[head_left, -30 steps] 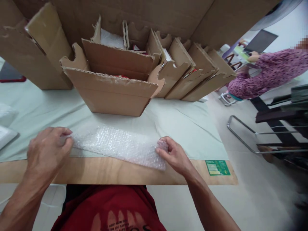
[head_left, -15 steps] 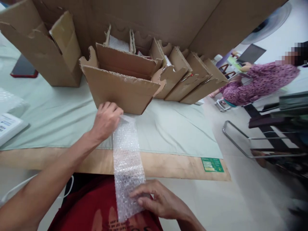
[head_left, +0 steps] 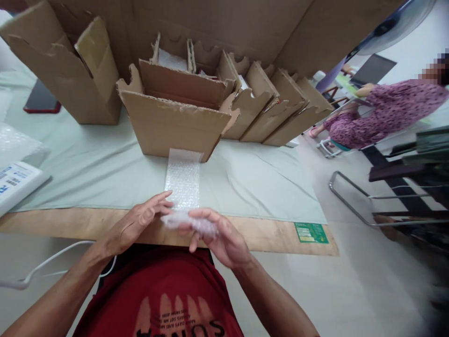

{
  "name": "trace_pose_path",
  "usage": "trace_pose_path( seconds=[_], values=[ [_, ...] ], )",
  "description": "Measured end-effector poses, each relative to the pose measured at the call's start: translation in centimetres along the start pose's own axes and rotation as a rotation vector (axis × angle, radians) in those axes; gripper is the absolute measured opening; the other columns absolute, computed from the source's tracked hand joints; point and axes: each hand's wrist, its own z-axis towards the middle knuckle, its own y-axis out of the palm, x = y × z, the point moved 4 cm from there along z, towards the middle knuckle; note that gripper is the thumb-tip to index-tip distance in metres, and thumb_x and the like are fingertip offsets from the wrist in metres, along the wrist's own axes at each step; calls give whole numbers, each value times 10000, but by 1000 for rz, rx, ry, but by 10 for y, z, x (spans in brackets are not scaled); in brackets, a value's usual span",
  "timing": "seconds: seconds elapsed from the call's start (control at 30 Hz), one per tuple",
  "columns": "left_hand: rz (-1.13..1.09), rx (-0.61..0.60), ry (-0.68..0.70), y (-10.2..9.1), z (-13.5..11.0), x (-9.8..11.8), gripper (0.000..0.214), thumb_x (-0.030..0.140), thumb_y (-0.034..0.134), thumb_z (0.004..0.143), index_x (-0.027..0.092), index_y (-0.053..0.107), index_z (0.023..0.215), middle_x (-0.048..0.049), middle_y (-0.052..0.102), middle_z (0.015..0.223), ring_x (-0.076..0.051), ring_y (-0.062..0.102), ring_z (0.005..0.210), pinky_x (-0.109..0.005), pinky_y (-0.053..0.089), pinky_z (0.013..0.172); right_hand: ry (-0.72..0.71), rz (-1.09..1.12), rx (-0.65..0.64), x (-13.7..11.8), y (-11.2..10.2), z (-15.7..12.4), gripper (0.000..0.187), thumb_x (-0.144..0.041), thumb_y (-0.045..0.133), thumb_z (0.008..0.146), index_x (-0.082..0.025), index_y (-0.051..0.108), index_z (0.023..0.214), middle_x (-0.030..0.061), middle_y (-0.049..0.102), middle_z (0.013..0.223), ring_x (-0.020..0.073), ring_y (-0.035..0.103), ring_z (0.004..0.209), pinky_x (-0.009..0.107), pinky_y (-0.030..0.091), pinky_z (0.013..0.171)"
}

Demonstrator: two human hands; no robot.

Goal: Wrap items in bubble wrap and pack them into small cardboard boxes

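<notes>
A strip of clear bubble wrap (head_left: 183, 180) lies on the pale green cloth, its far end against the front of an open cardboard box (head_left: 178, 126). The near end is bent up and doubled over at the table's front edge. My right hand (head_left: 224, 238) grips this folded end between thumb and fingers. Just left of the fold is my left hand (head_left: 138, 220), fingers stretched out and holding nothing, the tips close to the wrap. Whether they touch it I cannot tell.
Several cardboard bins (head_left: 256, 98) stand in a row behind the box. A tall carton (head_left: 66, 70) and a dark phone (head_left: 42, 97) are at left, near a white box (head_left: 23, 185) and more bubble wrap (head_left: 21, 145). A seated person (head_left: 379, 112) is at right.
The near end of the bubble wrap has been lifted from my lap and folded up to the table edge. My left hand has let go of the far end and come back toward me.
</notes>
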Motion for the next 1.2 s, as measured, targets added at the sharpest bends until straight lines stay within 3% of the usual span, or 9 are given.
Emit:
trace_pose_path(
  seconds=[0.07, 0.13, 0.23, 0.33, 0.6, 0.77, 0.87, 1.0, 1.2],
  values=[
    [-177, 13, -79, 5, 4, -4, 614, 497, 290, 1064, 214, 389, 1601, -119, 733, 1322, -254, 698, 1216, -390, 560, 1013, -61, 43, 36, -13, -6, 26, 559, -697, 707, 843, -219, 685, 1133, 126, 776, 1128, 250, 720, 1009, 297, 563, 700],
    [-208, 91, -172, 11, 11, -6, 659, 509, 443, 1019, 182, 391, 1588, -91, 779, 1139, -243, 736, 1052, -378, 578, 933, -69, 51, 72, -19, -14, 49, 505, -658, 696, 873, -240, 638, 1151, 120, 772, 1172, 248, 720, 1068, 281, 563, 695],
    [17, 340, -163, 17, 19, 0, 598, 403, 539, 968, 131, 490, 1499, -43, 744, 884, -220, 699, 851, -362, 562, 861, -49, 6, 141, -17, -28, 68, 617, -575, 728, 886, -291, 474, 1371, 96, 774, 1175, 235, 740, 1034, 276, 569, 676],
    [281, 524, -44, 25, 20, 10, 474, 303, 553, 972, 123, 566, 1410, -58, 699, 865, -235, 656, 844, -380, 534, 857, -34, -61, 193, -11, -39, 72, 884, -444, 786, 864, -312, 255, 1558, 84, 766, 1193, 232, 746, 1034, 285, 585, 675],
    [427, 545, 145, 33, 9, 28, 438, 85, 562, 959, 142, 537, 1393, -106, 690, 1028, -266, 600, 993, -419, 503, 928, -26, -231, 80, -10, -43, 73, 933, -386, 793, 862, -315, 254, 1621, 100, 701, 1339, 241, 678, 1207, 275, 595, 727],
    [526, 562, 110, 34, 2, 28, 247, 127, 662, 912, 165, 666, 1156, -110, 661, 971, -309, 593, 987, -492, 515, 896, -69, -432, 79, -10, -46, 78, 974, -378, 732, 913, -390, 111, 1663, 49, 703, 1223, 169, 723, 940, 245, 561, 637],
    [481, 584, 134, 35, -1, 29, 236, 102, 668, 906, 138, 650, 1138, -109, 683, 958, -302, 621, 996, -551, 520, 978, -196, -688, 111, -17, -49, 75, 749, -321, 652, 957, -345, 311, 1623, 46, 713, 1162, 162, 704, 930, 293, 584, 744],
    [416, 612, 174, 35, -3, 28, 206, 63, 646, 913, 140, 618, 1102, -86, 711, 924, -281, 659, 995, -589, 508, 1064, -372, -1056, 57, -24, -43, 68, 366, -217, 585, 972, -258, 661, 1327, 87, 697, 1321, 221, 646, 1222, 421, 555, 1015],
    [408, 609, 207, 31, -5, 27, 151, 51, 632, 918, 186, 597, 975, -44, 682, 845, -256, 679, 992, -499, 546, 1046, -560, -1336, -113, -18, -36, 68, 324, -158, 525, 1007, -235, 681, 1280, 94, 729, 1323, 233, 609, 1345, 509, 491, 1143]
  ],
)
